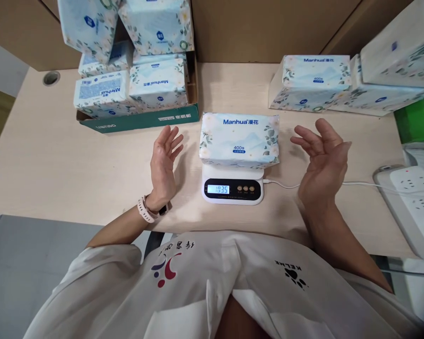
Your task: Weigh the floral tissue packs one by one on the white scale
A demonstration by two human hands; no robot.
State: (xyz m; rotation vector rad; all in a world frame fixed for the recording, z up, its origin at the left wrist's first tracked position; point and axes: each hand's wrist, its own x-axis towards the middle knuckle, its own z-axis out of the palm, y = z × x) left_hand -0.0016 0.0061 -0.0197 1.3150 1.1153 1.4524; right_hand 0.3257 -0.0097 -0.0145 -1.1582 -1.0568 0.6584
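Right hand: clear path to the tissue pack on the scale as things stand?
Probably yes. The right hand hovers open beside the tissue pack, palm toward it, with only bare table between. The white cable from the scale runs below the hand, not in the way.

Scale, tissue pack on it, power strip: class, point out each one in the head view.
scale point(233, 187), head view, on the middle of its display panel.
tissue pack point(239, 140), head view, on the middle of its front face.
power strip point(411, 195), head view, on its white top.
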